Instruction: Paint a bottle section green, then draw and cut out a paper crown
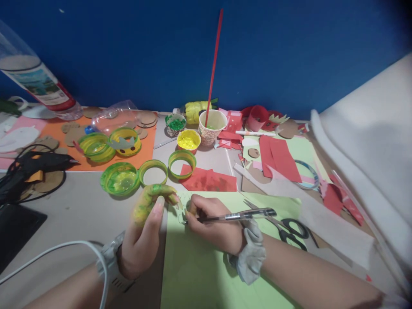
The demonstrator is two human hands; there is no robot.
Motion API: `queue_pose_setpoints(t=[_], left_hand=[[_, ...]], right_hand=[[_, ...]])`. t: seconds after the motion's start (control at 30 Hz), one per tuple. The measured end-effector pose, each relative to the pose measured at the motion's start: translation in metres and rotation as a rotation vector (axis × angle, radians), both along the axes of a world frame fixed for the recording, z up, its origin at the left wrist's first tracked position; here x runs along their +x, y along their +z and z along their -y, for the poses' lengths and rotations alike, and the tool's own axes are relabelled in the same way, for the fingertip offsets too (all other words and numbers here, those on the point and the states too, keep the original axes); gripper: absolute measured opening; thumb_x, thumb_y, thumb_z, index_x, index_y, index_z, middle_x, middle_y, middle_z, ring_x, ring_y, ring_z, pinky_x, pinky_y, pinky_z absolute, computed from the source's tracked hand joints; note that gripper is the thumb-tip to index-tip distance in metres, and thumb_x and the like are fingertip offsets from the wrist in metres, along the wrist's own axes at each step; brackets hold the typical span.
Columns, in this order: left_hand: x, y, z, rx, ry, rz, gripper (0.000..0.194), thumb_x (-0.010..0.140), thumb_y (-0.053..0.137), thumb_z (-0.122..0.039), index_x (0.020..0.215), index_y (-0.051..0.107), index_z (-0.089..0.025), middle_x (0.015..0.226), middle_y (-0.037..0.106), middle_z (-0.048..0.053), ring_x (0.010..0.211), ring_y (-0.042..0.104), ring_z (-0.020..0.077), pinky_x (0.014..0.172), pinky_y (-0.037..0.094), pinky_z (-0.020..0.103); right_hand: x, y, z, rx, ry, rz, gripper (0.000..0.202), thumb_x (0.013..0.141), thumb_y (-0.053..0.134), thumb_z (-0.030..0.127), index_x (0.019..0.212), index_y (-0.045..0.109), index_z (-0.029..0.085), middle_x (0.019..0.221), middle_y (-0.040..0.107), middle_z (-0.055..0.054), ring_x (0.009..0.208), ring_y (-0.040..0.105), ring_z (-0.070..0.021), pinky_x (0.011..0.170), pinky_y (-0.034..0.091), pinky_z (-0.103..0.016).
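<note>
My right hand (214, 221) is closed around a black pen (238, 216), its tip on the light green paper (193, 266) near the sheet's top left. Small drawn marks show beside the tip. My left hand (151, 227), smeared with green and yellow paint, is curved at the paper's left edge, thumb and fingers apart, with nothing visible in it. Black-handled scissors (283, 227) lie on the paper right of my right hand. Above my left hand are green-yellow rings (153, 173) and a painted dish (120, 179).
Paint cups (189, 140), a paper cup (211, 128) with a red stick, and red paper (209, 179) lie ahead. A glue gun (35, 163) with black cable is at left, near a large bottle (45, 83). A white cable (86, 243) crosses my left wrist.
</note>
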State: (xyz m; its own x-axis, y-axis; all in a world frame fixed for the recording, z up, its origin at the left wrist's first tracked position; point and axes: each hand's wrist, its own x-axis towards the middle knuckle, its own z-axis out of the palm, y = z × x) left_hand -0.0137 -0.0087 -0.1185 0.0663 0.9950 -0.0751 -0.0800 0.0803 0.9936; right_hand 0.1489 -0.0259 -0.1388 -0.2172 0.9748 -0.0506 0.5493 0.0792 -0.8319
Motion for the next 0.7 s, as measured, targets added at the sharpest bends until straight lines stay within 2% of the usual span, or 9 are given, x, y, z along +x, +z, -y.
queue_pose_setpoints(t=[0.23, 0.4, 0.7], left_hand=[[0.0001, 0.0, -0.0009, 0.025, -0.021, -0.055, 0.032, 0.087, 0.054, -0.052, 0.085, 0.065, -0.022, 0.086, 0.064, 0.005, 0.084, 0.06, 0.0215, 0.086, 0.05, 0.036], [0.0006, 0.0004, -0.0009, 0.049, -0.033, -0.051, 0.03, 0.089, 0.051, -0.048, 0.084, 0.064, -0.021, 0.088, 0.064, 0.005, 0.084, 0.06, 0.0209, 0.086, 0.049, 0.036], [0.0003, 0.0055, -0.0014, 0.038, -0.046, -0.024, 0.029, 0.087, 0.055, -0.047, 0.082, 0.065, -0.021, 0.087, 0.064, 0.005, 0.081, 0.061, 0.0198, 0.083, 0.049, 0.033]], right_hand=[[0.0001, -0.0008, 0.0004, -0.005, 0.001, -0.022, 0.021, 0.078, 0.054, 0.017, 0.065, 0.038, 0.021, 0.058, 0.044, 0.006, 0.051, 0.04, -0.0078, 0.049, 0.028, -0.02], [-0.0001, -0.0007, 0.0001, 0.034, -0.057, 0.002, 0.022, 0.079, 0.051, 0.016, 0.064, 0.035, 0.021, 0.056, 0.04, 0.006, 0.051, 0.036, -0.0081, 0.048, 0.027, -0.021], [-0.0002, -0.0017, 0.0007, 0.027, -0.043, 0.009, 0.023, 0.078, 0.053, 0.015, 0.064, 0.036, 0.021, 0.055, 0.041, 0.007, 0.05, 0.037, -0.0076, 0.047, 0.027, -0.02]])
